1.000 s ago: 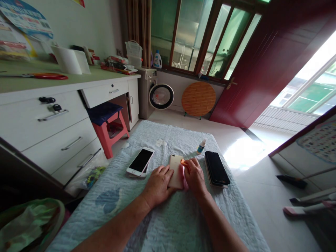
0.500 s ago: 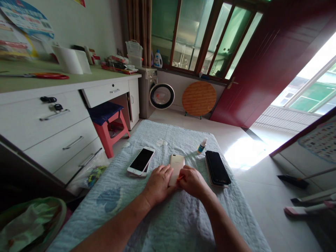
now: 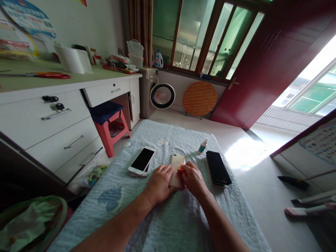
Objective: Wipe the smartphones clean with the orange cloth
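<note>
A gold phone (image 3: 176, 164) lies face down on a pale blue cloth (image 3: 168, 217) that covers the table. My left hand (image 3: 159, 183) rests flat on the phone's left side, fingers stretched out. My right hand (image 3: 193, 178) is closed on a small orange-pink cloth (image 3: 180, 169) and presses it on the phone's back. A white phone (image 3: 142, 160) lies screen up to the left, on top of another phone. A stack of black phones (image 3: 217, 168) lies to the right. A small spray bottle (image 3: 202, 146) lies just behind the gold phone.
White drawers and a desk (image 3: 60, 115) stand at the left, with a red stool (image 3: 110, 129) under the desk. A green bag (image 3: 28, 220) sits at the lower left. A washing machine (image 3: 157, 92), a round wooden board (image 3: 199, 98) and a red door (image 3: 265, 66) stand behind.
My right hand slid the cloth down the phone's back toward me, then back up a little. The left hand stayed on the phone.
</note>
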Motion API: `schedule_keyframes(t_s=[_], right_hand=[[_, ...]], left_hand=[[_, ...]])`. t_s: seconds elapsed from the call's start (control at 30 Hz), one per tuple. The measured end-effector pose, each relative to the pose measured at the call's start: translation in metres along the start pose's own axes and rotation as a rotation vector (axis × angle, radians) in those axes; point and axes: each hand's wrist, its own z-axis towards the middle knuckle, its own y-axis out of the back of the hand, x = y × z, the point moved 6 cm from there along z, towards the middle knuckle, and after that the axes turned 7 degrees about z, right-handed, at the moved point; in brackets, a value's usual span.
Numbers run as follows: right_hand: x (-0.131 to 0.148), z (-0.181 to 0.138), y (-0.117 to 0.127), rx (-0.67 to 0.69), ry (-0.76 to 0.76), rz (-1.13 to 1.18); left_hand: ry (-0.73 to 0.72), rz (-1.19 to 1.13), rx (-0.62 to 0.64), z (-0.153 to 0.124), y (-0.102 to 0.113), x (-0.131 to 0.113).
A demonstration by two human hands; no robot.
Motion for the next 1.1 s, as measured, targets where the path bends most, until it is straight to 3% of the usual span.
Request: schedule_keyframes(t_s=[0.27, 0.67, 0.83, 1.1], right_hand=[[0.002, 0.001, -0.005, -0.024, 0.043, 0.0], [0.037, -0.005, -0.015, 0.19, 0.259, 0.284], [0.033, -0.008, -0.009, 0.27, 0.202, 0.292], [0.029, -0.009, -0.008, 0.283, 0.157, 0.224]], left_hand=[[0.031, -0.066, -0.007, 0.0, -0.003, 0.005], [0.021, -0.087, -0.013, 0.002, -0.002, 0.004], [0.025, -0.059, -0.019, 0.002, -0.003, 0.006], [0.029, -0.068, -0.006, 0.002, -0.001, 0.007]])
